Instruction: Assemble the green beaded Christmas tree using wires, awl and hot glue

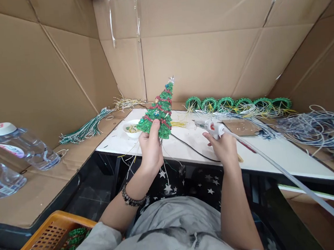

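My left hand (pixel 151 151) grips a small green Christmas tree (pixel 160 112) near its base, thumb across the front. The tree tilts to the right, with red garland, small ornaments and a silver star on top. Thin wires hang down below my fist. In my right hand (pixel 224 145) is a white hot glue gun (pixel 212 126), its nozzle pointing left towards the tree but apart from it. A long clear glue stick (pixel 285 174) sticks out of its back end. My right fingers are partly hidden behind the gun and hand.
A white bowl (pixel 129 128) of small bits stands on the white table (pixel 191 148). Behind are green rings (pixel 225 103) with wires. Wire bundles lie left (pixel 87 126) and right (pixel 318 127). Water bottles (pixel 28 146) stand left; an orange basket (pixel 40 244) sits low left. Cardboard walls (pixel 197 62) enclose the table.
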A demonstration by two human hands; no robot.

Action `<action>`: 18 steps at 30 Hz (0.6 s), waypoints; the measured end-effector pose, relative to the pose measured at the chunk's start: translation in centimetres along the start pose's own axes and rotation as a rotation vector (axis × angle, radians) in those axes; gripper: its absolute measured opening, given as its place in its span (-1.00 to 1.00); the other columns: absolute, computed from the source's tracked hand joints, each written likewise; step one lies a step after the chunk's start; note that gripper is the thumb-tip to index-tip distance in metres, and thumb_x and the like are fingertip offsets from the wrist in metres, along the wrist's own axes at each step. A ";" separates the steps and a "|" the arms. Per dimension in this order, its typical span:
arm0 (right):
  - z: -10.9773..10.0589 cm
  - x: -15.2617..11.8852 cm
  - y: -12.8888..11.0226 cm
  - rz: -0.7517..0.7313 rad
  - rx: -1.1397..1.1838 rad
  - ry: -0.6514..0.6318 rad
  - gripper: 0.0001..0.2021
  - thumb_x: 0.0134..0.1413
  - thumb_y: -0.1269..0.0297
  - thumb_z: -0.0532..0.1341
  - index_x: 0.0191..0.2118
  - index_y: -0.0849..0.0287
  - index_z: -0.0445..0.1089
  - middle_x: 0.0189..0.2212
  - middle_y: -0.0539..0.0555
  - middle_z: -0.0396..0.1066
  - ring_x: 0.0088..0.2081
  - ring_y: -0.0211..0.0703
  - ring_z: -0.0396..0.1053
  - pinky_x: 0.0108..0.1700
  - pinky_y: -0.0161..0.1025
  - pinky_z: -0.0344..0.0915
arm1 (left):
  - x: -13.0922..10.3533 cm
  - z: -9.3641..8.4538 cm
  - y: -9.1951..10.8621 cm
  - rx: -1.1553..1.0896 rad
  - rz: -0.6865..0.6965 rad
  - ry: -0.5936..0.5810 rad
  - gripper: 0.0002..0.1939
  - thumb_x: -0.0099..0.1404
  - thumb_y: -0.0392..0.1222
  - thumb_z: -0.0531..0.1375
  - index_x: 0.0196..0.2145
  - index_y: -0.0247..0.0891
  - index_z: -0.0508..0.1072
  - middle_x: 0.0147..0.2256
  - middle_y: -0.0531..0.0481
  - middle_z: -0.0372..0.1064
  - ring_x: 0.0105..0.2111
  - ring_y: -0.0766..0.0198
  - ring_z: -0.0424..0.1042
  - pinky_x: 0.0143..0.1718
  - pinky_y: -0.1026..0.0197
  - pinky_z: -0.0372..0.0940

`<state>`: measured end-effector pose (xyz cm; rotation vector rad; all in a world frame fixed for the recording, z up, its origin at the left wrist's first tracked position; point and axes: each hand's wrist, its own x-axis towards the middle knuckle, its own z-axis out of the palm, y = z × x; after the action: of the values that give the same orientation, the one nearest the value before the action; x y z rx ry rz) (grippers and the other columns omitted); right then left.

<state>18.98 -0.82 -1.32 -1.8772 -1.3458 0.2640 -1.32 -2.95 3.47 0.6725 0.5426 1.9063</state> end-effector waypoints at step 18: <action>-2.8 -2.2 0.0 0.098 -0.365 -0.085 -0.54 0.13 -0.08 0.17 -0.05 0.16 0.50 -0.14 0.27 0.55 -0.05 0.17 0.47 -0.18 -0.13 0.29 | -0.1 0.1 0.1 -0.003 0.033 -0.028 -0.76 0.03 -0.08 0.47 -0.36 -0.23 0.63 -0.29 0.00 0.62 -0.25 0.25 0.56 -0.06 0.18 0.39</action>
<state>19.68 -4.10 -0.10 -2.2608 -1.4348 0.1559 -1.31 -3.12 3.57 0.7096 0.5133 1.9253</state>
